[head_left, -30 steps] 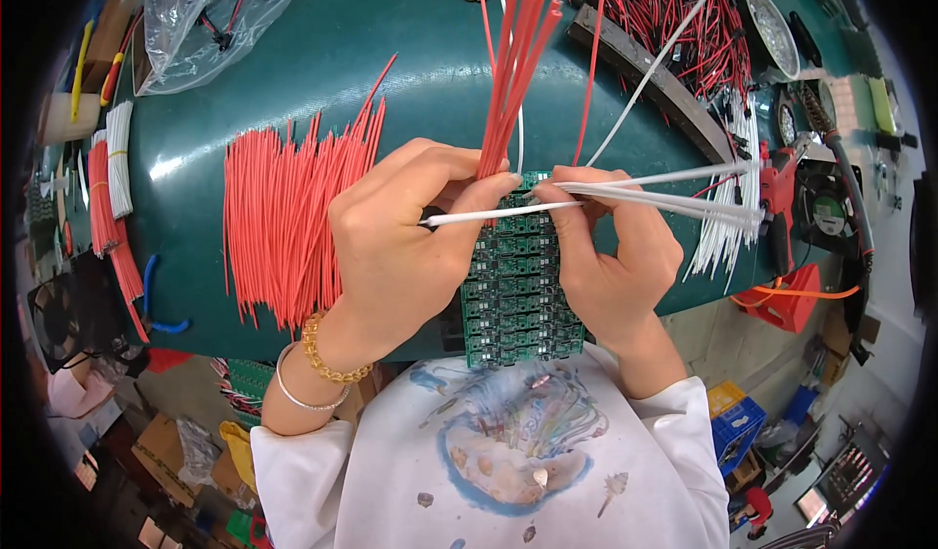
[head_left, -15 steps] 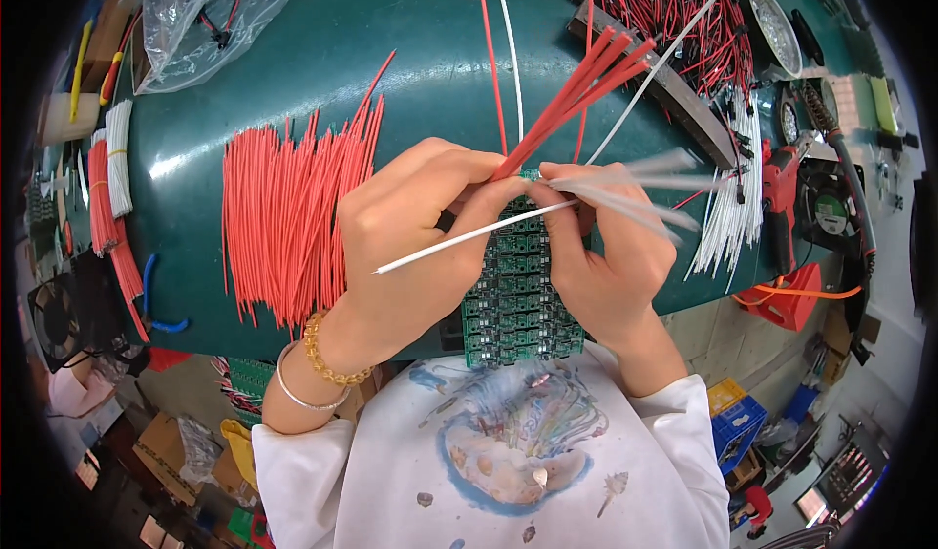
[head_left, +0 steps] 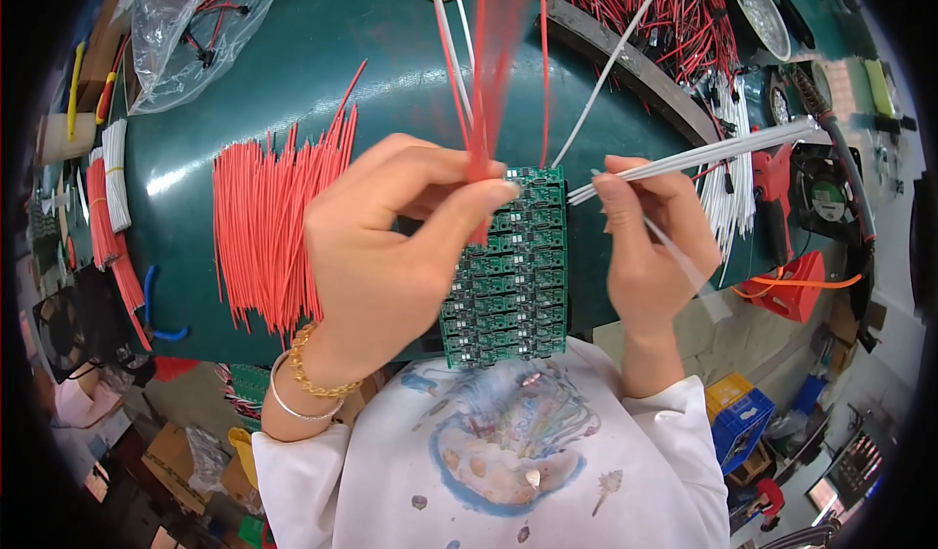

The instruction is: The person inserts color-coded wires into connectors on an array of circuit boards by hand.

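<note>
The left hand (head_left: 391,256) has its fingers clamped on thin red wires (head_left: 486,80) (blurred) above the green circuit-board panel (head_left: 508,275) on the dark green tabletop (head_left: 293,70); the right hand (head_left: 650,246) fingers pinch white wires (head_left: 703,153).

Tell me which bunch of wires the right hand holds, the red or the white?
The white wires: the right hand pinches them, while the left hand holds the red wires.

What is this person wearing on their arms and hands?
Both hands are bare, with no gloves. The left hand has a gold chain bracelet and a thin silver bangle at the wrist. White sleeves are pushed up both forearms. The right hand wears no jewellery.
</note>
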Demonstrator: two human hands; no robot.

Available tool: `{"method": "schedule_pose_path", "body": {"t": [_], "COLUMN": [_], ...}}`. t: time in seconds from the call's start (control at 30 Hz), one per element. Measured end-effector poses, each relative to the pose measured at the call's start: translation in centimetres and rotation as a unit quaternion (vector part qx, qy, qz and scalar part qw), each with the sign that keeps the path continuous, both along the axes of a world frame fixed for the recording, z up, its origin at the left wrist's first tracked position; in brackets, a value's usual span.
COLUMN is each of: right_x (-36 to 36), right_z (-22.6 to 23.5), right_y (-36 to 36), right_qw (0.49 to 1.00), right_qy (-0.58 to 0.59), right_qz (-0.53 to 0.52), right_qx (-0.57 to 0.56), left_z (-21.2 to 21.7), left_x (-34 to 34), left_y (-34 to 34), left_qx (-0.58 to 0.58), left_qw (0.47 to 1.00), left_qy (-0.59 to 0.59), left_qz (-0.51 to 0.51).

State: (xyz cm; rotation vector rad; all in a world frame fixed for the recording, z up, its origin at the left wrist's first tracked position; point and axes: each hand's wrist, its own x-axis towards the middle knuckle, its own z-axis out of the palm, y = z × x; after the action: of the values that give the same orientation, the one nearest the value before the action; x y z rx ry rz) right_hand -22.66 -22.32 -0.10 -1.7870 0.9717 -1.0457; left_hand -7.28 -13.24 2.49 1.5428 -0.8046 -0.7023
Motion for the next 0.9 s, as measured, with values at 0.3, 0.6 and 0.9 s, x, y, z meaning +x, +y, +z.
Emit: {"method": "schedule_pose_path", "body": {"t": [0.3,0.6,0.9], "right_x": [0.5,0.5,0.6], "right_z": [-1.4,-1.6,-2.0], "right_y": [-0.5,-0.7,-0.9], "right_qw": [0.979,0.975,0.964], "right_qy": [0.009,0.014,0.012], "right_qz": [0.038,0.051,0.049], "right_qx": [-0.198,-0.216,-0.260], "left_z": [-2.0,-2.5,-2.6], "left_x": [-1.5,-1.5,-1.6], "left_y": [-1.9,-2.2,-2.3], "left_qx": [-0.054,-0.064,-0.086], "left_qw": [0.978,0.965,0.959], "left_qy": [-0.202,-0.254,-0.269], "left_qz": [0.014,0.008,-0.017]}}
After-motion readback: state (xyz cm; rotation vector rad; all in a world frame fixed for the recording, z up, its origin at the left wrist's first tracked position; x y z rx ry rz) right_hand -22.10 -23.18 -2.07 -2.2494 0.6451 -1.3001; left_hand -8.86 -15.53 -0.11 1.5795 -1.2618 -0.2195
